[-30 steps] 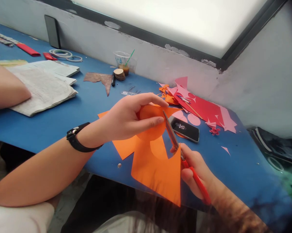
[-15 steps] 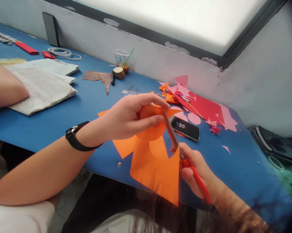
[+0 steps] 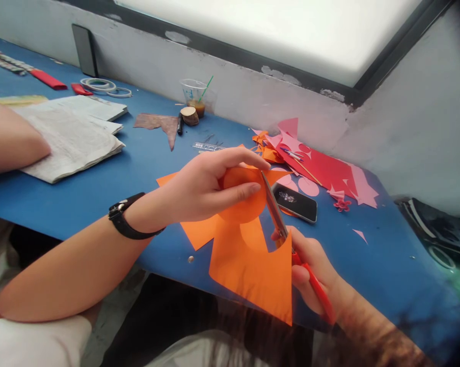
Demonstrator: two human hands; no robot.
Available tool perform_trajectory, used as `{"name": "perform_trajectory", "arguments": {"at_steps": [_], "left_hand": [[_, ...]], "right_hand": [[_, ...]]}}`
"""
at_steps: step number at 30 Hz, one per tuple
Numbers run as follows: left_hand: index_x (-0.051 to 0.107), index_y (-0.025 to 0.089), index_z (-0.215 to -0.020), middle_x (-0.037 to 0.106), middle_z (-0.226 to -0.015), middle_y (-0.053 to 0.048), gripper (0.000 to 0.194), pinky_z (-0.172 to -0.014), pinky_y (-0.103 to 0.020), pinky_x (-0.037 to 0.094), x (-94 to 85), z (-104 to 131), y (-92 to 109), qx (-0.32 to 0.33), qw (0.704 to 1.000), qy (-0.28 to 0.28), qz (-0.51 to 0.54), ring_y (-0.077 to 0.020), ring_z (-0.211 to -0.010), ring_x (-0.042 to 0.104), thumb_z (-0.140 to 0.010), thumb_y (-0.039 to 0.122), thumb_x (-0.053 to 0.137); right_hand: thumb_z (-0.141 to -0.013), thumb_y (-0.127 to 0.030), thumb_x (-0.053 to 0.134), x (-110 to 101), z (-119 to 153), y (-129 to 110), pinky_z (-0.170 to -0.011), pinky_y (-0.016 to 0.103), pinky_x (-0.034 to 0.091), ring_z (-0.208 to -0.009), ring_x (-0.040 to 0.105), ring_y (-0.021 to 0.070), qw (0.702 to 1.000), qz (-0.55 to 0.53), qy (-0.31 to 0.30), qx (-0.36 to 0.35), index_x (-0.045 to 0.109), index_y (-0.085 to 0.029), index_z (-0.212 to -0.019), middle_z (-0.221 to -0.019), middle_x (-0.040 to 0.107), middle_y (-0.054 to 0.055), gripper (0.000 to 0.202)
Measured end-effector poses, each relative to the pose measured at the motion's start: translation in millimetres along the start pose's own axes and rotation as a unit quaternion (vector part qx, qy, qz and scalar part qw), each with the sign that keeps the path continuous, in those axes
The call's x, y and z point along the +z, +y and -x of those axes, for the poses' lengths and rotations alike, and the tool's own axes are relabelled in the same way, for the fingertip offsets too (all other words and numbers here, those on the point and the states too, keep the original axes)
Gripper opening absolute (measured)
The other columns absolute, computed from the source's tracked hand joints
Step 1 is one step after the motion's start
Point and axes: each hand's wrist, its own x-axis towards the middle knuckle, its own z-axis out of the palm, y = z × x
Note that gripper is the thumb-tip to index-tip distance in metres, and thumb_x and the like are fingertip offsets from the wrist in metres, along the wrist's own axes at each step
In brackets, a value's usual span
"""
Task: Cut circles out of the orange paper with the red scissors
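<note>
Blue tabletop (image 3: 80, 204) beneath a window (image 3: 271, 30): the left hand (image 3: 210, 183) pinches orange paper (image 3: 252, 275) between thumb and fingers, while the right hand (image 3: 316, 255) grips red-handled scissors (image 3: 321, 295), blades alongside the curved cut. Compared with half a second ago, both holds match, but the paper's hanging corner has shifted slightly rightward. Just beyond the scissors lies a phone (image 3: 295, 203), with a red sheet (image 3: 329, 172) farther out.

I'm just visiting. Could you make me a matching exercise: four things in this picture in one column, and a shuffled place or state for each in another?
Column one:
1. Left hand
2. Right hand
3. Plastic cup
4. Red sheet

Column two:
A. Has a green straw in it
B. Holds scissors
C. Lies among pink scraps
D. Holds orange paper

Pairs: 1-D, 2-B, 3-A, 4-C
</note>
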Motion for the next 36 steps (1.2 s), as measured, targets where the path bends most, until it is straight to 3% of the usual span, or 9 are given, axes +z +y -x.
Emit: {"name": "perform_trajectory", "arguments": {"at_steps": [8,19,26,36], "left_hand": [[0.085,0.028,-0.148,0.089,-0.137,-0.013,0.035,-0.101,-0.038,0.078,0.8,-1.1,-0.9,0.001,1.000,0.007,0.014,-0.0280,-0.124,0.087,-0.118,0.046,0.084],[0.081,0.028,-0.157,0.091,-0.124,-0.010,0.043,-0.069,-0.031,0.066,-0.2,0.6,-0.7,-0.018,1.000,0.001,0.008,-0.0217,-0.090,0.081,-0.117,0.043,0.085],[0.082,0.027,-0.153,0.090,-0.110,-0.008,0.046,-0.081,-0.034,0.072,-0.6,-3.0,4.9,-0.019,1.000,-0.004,0.025,-0.0273,-0.105,0.087,-0.115,0.052,0.089],[0.081,0.028,-0.154,0.090,-0.111,-0.007,0.049,-0.076,-0.033,0.069,-0.6,-2.7,2.1,-0.019,1.000,-0.008,0.023,-0.0245,-0.095,0.085,-0.116,0.059,0.087]], "right_hand": [[-0.106,-0.085,0.083,-0.5,2.3,2.7,-0.051,0.029,0.025,-0.060,0.033,0.0140,1.000,-0.009,-0.004,0.009,0.073,-0.028,-0.132,-0.075,0.046,-0.010,0.063],[-0.109,-0.087,0.077,-1.0,4.0,5.3,-0.054,0.031,0.026,-0.061,0.033,0.0150,1.000,0.012,0.000,0.000,0.071,-0.028,-0.134,-0.075,0.047,-0.009,0.064],[-0.108,-0.090,0.075,-2.4,5.0,4.3,-0.056,0.031,0.027,-0.065,0.032,0.0156,1.000,0.027,0.000,0.012,0.071,-0.027,-0.133,-0.076,0.046,-0.009,0.068],[-0.109,-0.087,0.076,-3.6,5.6,6.1,-0.057,0.032,0.027,-0.066,0.031,0.0160,1.000,0.016,0.000,0.005,0.071,-0.028,-0.133,-0.078,0.044,-0.008,0.064]]}}
